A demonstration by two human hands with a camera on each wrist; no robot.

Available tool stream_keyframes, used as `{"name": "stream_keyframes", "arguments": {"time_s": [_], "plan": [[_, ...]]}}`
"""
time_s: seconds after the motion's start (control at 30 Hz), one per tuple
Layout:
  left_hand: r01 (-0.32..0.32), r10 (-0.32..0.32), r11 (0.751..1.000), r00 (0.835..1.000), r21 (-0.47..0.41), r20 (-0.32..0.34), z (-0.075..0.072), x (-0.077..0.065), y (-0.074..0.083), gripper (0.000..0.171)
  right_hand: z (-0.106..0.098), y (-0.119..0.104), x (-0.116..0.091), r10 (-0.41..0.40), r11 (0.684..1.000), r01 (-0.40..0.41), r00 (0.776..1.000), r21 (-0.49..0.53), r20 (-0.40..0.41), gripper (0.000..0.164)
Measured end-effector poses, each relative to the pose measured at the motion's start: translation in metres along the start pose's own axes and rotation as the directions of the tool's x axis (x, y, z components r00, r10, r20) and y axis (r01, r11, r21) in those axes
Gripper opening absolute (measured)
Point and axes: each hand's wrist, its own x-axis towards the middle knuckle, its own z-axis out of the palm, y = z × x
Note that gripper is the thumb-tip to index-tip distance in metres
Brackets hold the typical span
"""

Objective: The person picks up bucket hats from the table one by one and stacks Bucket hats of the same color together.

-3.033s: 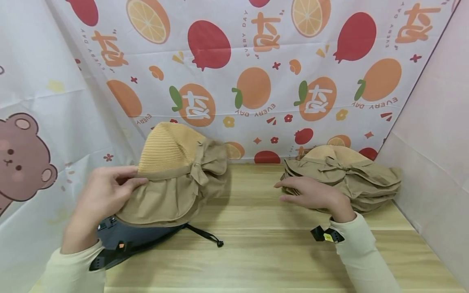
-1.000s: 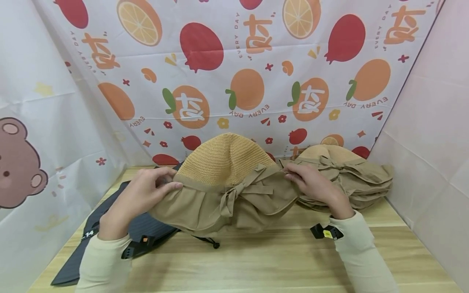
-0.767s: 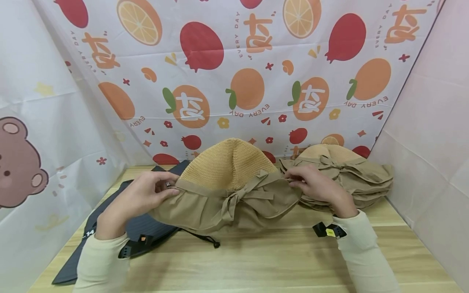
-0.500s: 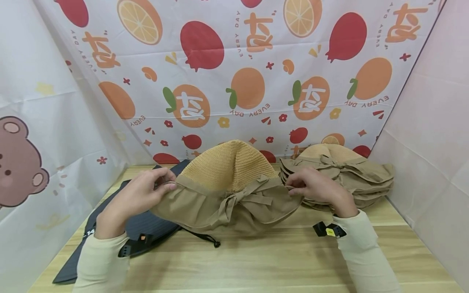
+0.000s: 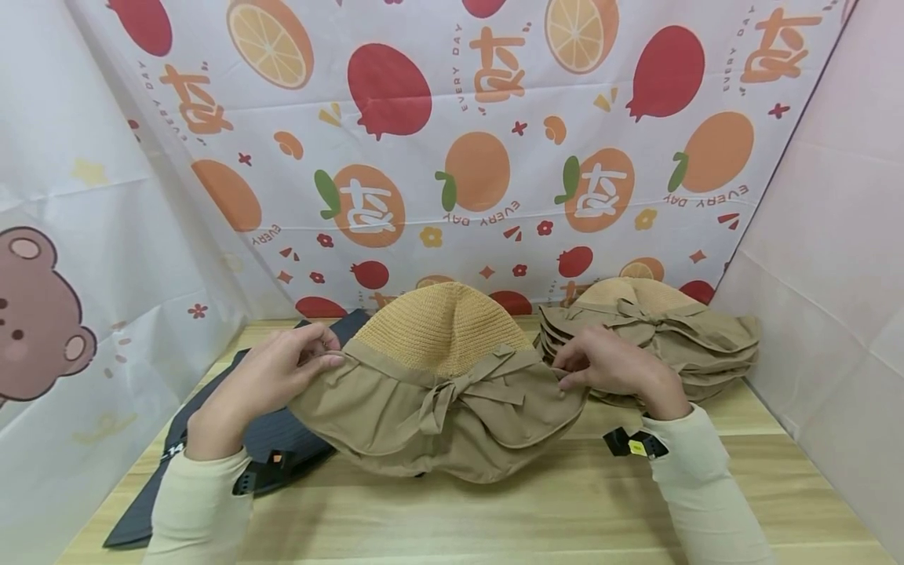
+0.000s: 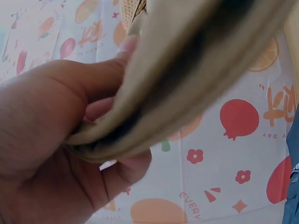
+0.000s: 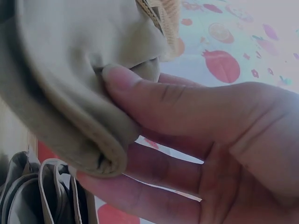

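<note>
A sun hat point(image 5: 452, 416) with a yellow knitted crown and a khaki brim tied in a bow is held up at mid-table. My left hand point(image 5: 278, 377) pinches the left side of its brim; in the left wrist view the brim edge point(image 6: 154, 112) runs between thumb and fingers. On the opposite side my right hand point(image 5: 614, 365) pinches the brim. The right wrist view has the thumb pressing the folded cloth point(image 7: 84, 79) against the fingers behind it. The crown's front shows a vertical crease.
Dark navy hats point(image 5: 151, 479) lie on the wooden table point(image 5: 452, 526) at the left, partly behind my left forearm. At the back right, a stack of similar khaki hats point(image 5: 678, 345) stands near the right wall. A fruit-print cloth point(image 5: 424, 118) hangs behind.
The hat came from the left to the middle, and my right hand took hold of its brim. Lately it has sunk slightly, its brim's lower edge swinging down and toward me.
</note>
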Motion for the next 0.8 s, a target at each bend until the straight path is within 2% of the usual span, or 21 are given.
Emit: {"name": "stream_keyframes", "arguments": {"time_s": [0.27,0.37,0.5,0.57,0.63,0.7,0.8], "plan": [[-0.036,0.035,0.997,0.999,-0.074,-0.002,0.003,-0.002,-0.004,0.02,0.0,0.005,-0.001,-0.003,1.0,0.003,1.0,-0.016,-0.014,0.01],[-0.053,0.051,0.995,0.999,-0.082,-0.016,0.003,-0.003,-0.004,0.023,-0.001,0.006,-0.002,-0.02,0.999,0.018,0.999,-0.036,-0.04,0.01],[-0.081,0.077,0.992,0.996,-0.101,-0.043,0.004,-0.003,-0.004,0.025,-0.003,0.009,-0.004,-0.008,0.999,0.005,0.997,-0.042,-0.077,0.01],[-0.082,0.078,0.99,0.996,-0.118,-0.035,0.004,-0.002,-0.003,0.023,-0.005,0.01,-0.005,0.006,0.999,-0.01,0.995,-0.042,-0.097,0.011],[-0.056,0.056,0.989,0.998,-0.136,-0.002,0.003,-0.001,-0.003,0.02,-0.007,0.012,-0.007,0.018,0.999,-0.024,0.993,-0.049,-0.115,0.012],[-0.003,0.013,0.988,0.998,-0.157,0.065,0.002,-0.001,-0.002,0.02,-0.008,0.013,-0.009,0.024,0.997,-0.033,0.991,-0.068,-0.131,0.012],[0.098,-0.065,0.981,0.98,-0.168,0.19,-0.001,-0.003,-0.002,0.034,-0.011,0.015,-0.01,0.025,0.996,-0.037,0.989,-0.083,-0.144,0.012]]}}
